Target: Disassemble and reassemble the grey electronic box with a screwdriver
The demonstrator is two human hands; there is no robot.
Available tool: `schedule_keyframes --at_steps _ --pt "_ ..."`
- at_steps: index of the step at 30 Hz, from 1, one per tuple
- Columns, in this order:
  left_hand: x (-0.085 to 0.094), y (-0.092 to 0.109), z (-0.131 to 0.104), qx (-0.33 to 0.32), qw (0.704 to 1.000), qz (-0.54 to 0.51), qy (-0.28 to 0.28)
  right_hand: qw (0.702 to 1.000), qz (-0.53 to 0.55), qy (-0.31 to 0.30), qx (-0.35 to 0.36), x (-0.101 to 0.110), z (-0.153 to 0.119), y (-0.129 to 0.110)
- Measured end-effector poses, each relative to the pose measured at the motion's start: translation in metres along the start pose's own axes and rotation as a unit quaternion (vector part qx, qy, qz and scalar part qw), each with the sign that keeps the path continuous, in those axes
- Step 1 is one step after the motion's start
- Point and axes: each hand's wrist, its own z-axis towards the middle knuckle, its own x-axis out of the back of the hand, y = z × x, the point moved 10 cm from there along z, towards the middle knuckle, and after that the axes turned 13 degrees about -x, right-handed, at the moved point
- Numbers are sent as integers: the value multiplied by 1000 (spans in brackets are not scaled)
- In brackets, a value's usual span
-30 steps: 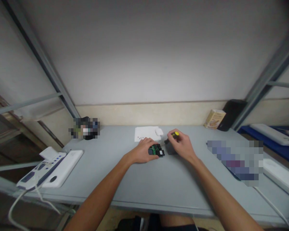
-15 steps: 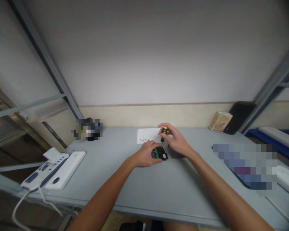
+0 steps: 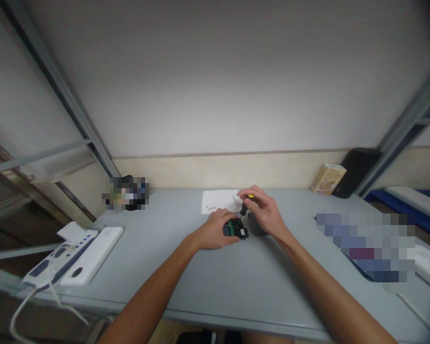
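The fingers of the left hand [image 3: 217,231] are closed around the left part of a small black device with an exposed green circuit board [image 3: 241,232], which lies between thumb and fingertips, its right end uncovered. Just beyond it, the right hand's [image 3: 267,212] fingers grip a black-and-yellow screwdriver [image 3: 244,209] angled down at the device, tip contact unclear. Farther out, tiny dark pieces [image 3: 211,208] lie on a white rectangular sheet [image 3: 218,198] on the smooth grey worktop [image 3: 208,282].

Paper [image 3: 218,197] behind circuit board [image 3: 232,228], box [image 3: 327,179] right
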Motion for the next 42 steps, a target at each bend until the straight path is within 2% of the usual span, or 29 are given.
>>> schedule_keyframes --at_steps 3,5,7,13,22,27,29,35,37,42 --pt "0 0 0 -1 1000 5 -2 998 54 -30 -28 -6 0 6" --pt "-1 0 0 1 1000 6 -5 996 82 -25 -40 -7 -1 10" --pt "-1 0 0 1 1000 8 -8 996 82 -8 -40 -5 -2 12" --pt "0 2 1 -3 1000 5 -8 996 9 92 17 10 -6 1" --pt "1 4 2 -6 1000 2 -4 995 84 43 -42 4 -4 18" --pt "0 2 2 -3 1000 -2 -3 994 31 105 9 13 -5 7" --pt "0 2 2 -5 1000 -3 -2 994 17 110 14 15 -5 5" --pt "0 1 1 -9 1000 -3 3 995 80 47 -48 10 -2 21" --pt "0 2 1 -12 1000 -4 5 993 98 40 -49 9 -2 22" --pt "0 1 1 -11 1000 -3 5 994 54 96 1 18 -3 13"
